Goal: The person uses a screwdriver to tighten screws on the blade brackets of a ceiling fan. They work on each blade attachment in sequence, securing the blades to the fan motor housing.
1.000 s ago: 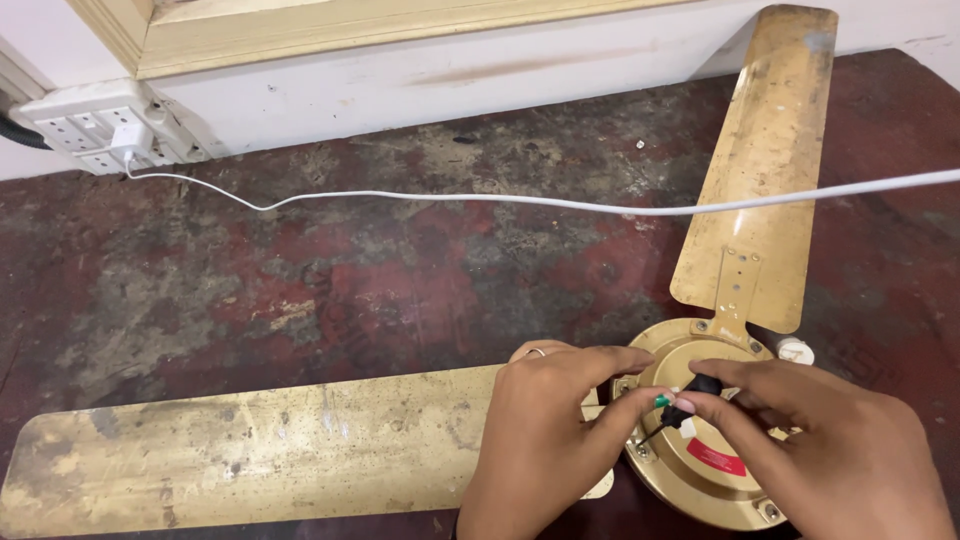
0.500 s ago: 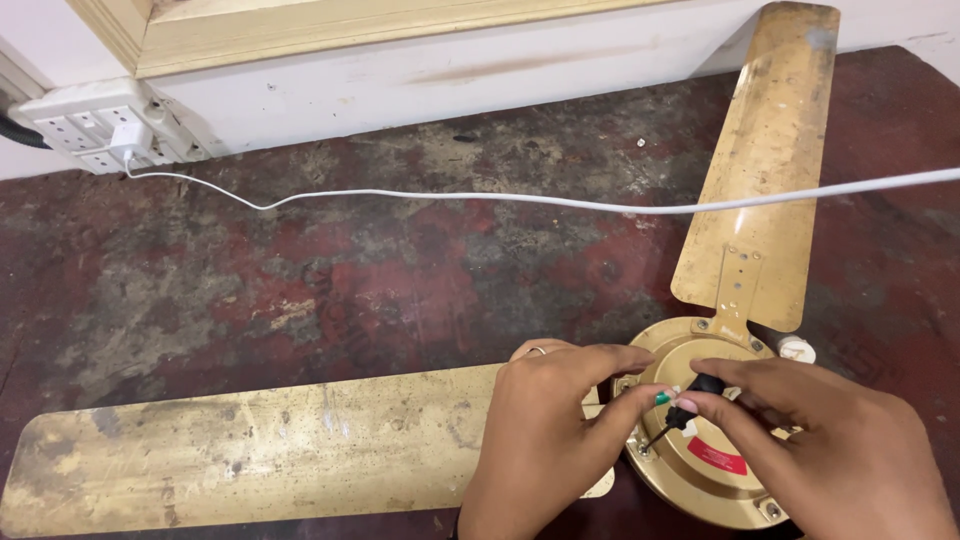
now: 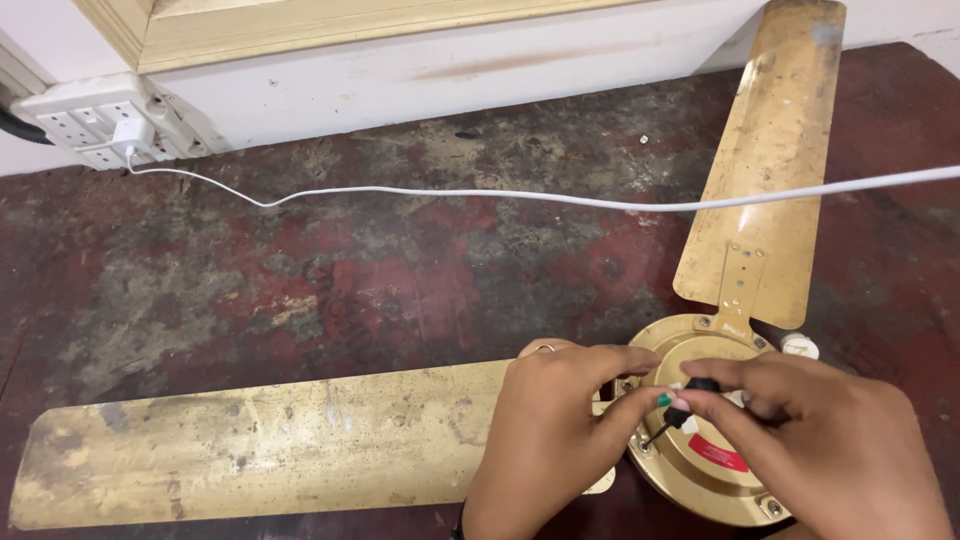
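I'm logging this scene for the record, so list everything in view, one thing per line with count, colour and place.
Ceiling fan hub: one, brass-gold with a red label, on the floor at lower right, under both hands.
Fan blades: two, tarnished gold, one lying to the left, the other reaching toward the upper right.
Small wires: a few, black and green among them, pinched over the hub.
Cable: one, white, running from the charger across the floor to the right edge.
Charger: one, white, plugged into the socket strip.
Socket strip: one, white, by the wall at upper left.
Floor: dark red, worn grey.
Left hand: on the wires, ring on one finger.
Right hand: on the wires.
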